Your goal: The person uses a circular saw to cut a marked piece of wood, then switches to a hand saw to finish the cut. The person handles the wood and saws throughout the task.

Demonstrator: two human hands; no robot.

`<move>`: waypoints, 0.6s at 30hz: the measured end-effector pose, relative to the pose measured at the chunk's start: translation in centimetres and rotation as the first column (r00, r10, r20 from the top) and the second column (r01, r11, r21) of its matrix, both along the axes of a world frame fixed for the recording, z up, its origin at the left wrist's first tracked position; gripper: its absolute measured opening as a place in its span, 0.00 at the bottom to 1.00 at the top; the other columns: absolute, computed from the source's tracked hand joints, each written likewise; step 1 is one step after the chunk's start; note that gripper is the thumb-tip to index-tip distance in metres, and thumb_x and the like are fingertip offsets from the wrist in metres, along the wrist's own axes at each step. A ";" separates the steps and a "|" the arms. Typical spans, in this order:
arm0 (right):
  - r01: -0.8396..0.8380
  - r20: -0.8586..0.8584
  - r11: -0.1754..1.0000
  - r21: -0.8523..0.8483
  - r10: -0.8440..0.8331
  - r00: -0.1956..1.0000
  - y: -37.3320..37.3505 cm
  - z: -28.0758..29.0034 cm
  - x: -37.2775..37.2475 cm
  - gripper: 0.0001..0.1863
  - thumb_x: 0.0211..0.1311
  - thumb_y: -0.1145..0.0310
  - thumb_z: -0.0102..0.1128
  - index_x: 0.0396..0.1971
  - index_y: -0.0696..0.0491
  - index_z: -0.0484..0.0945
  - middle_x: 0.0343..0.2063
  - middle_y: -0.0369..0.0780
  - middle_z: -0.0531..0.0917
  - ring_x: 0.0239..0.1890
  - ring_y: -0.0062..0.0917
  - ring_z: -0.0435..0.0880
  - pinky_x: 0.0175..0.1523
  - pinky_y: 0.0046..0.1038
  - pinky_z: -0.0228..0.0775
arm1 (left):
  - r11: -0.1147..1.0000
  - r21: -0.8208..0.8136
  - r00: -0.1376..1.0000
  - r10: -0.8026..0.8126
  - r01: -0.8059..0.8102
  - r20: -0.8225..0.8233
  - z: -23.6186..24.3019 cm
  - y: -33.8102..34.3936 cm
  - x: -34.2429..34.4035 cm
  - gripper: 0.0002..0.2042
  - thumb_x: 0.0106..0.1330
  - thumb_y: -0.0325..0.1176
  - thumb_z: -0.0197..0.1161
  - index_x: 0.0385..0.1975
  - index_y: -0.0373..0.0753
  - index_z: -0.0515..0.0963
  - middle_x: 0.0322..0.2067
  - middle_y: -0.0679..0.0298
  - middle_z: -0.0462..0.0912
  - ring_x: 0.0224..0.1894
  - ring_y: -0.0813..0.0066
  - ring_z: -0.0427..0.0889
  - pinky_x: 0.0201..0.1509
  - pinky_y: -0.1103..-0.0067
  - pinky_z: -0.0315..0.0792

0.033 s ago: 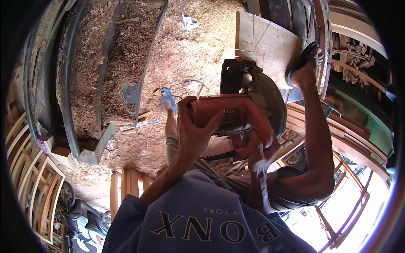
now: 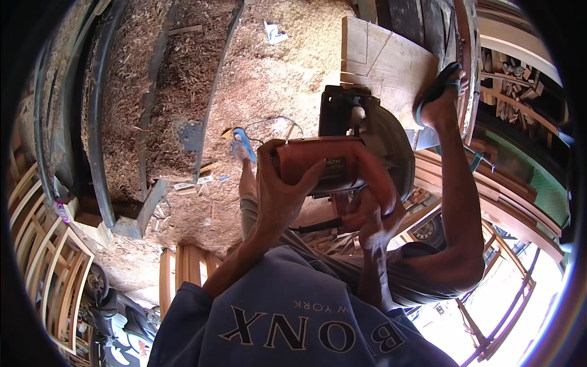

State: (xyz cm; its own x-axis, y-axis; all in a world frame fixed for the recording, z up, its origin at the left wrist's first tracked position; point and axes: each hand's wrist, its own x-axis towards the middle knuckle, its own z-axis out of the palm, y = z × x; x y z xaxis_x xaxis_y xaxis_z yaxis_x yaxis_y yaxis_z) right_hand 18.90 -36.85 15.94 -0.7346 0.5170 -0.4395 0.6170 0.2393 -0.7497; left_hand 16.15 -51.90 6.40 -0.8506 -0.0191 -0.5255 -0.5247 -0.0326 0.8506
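The floor [image 2: 287, 67] was buried under pale, loose sawdust and curled shavings, heaped thickest toward the long dark beams [image 2: 98, 122] on my left. Wooden frames [image 2: 43, 257] leaned stacked at the lower left, and more timber frames [image 2: 513, 202] stood on my right, where bright daylight came in.

A flat plank [image 2: 385, 61] of light wood, marked with straight pencil lines, lay ahead of me, and my right foot in a blue sandal [image 2: 443, 88] pressed down on its far edge. My other foot, in a matching sandal [image 2: 243, 144], rested in the sawdust near a thin looping cable [image 2: 275, 122].

I held the circular saw [image 2: 348, 153] in front of my chest, just short of the plank. My left hand [image 2: 281, 183] wrapped its grip tightly round the smooth orange motor housing. My right hand [image 2: 373, 211] closed round the handle below the dark, rounded blade guard. The black base plate faced the plank.
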 end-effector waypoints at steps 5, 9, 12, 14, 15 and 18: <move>0.032 0.013 0.998 -0.054 -0.031 0.999 0.0 0.0 -0.4 0.19 0.60 0.65 0.63 0.44 0.66 0.77 0.18 0.38 0.81 0.18 0.18 0.79 0.23 0.23 0.67 | 1.000 0.008 1.000 0.007 -0.007 0.007 -0.2 0.1 -0.4 0.33 0.59 0.33 0.76 0.58 0.36 0.61 0.44 0.50 0.78 0.44 0.68 0.83 0.42 0.76 0.82; -0.008 -0.035 1.000 -0.007 0.008 0.999 0.2 -0.5 -1.1 0.20 0.60 0.65 0.63 0.46 0.67 0.78 0.20 0.39 0.82 0.19 0.18 0.80 0.24 0.22 0.68 | 0.999 0.033 1.000 0.019 -0.019 0.000 -0.6 0.2 -1.2 0.33 0.59 0.33 0.76 0.58 0.36 0.61 0.44 0.49 0.78 0.45 0.68 0.84 0.42 0.77 0.82; -0.003 -0.056 1.000 -0.027 0.001 0.998 0.3 -0.7 -1.6 0.21 0.60 0.65 0.63 0.46 0.67 0.78 0.22 0.39 0.82 0.20 0.18 0.80 0.24 0.22 0.69 | 1.000 0.002 1.000 0.008 -0.008 -0.029 -0.8 0.2 -1.7 0.32 0.60 0.34 0.76 0.57 0.35 0.61 0.44 0.50 0.79 0.45 0.67 0.84 0.42 0.77 0.82; 0.001 -0.049 1.000 -0.025 -0.002 0.999 0.2 -0.7 -1.9 0.21 0.60 0.65 0.63 0.45 0.67 0.78 0.22 0.39 0.82 0.20 0.18 0.80 0.25 0.23 0.70 | 0.999 0.028 0.999 0.020 -0.019 -0.039 -0.8 0.3 -1.9 0.32 0.60 0.34 0.75 0.57 0.35 0.61 0.44 0.50 0.78 0.45 0.67 0.84 0.43 0.77 0.82; -0.001 -0.052 1.000 -0.008 0.001 0.999 0.2 -0.7 -2.1 0.20 0.59 0.65 0.63 0.44 0.67 0.79 0.21 0.39 0.82 0.19 0.19 0.80 0.25 0.23 0.70 | 0.999 0.046 0.999 0.027 -0.025 -0.029 -0.8 0.3 -2.0 0.32 0.60 0.34 0.75 0.57 0.35 0.61 0.45 0.50 0.78 0.45 0.67 0.84 0.43 0.77 0.82; -0.027 -0.075 0.998 0.058 0.031 0.997 0.0 -0.7 -2.6 0.18 0.58 0.64 0.60 0.40 0.66 0.80 0.18 0.39 0.80 0.17 0.21 0.79 0.24 0.24 0.69 | 0.997 0.071 0.999 0.041 -0.039 -0.022 -0.8 0.3 -2.3 0.32 0.60 0.34 0.75 0.57 0.34 0.61 0.45 0.50 0.78 0.46 0.67 0.83 0.43 0.77 0.82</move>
State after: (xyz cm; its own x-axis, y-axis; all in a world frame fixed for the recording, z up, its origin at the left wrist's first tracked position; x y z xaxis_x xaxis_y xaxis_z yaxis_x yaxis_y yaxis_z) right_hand 16.28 -36.89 15.20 -0.7797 0.5175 -0.3524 0.5509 0.2996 -0.7789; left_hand 13.88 -51.56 5.62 -0.8618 -0.0169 -0.5069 -0.5020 -0.1141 0.8573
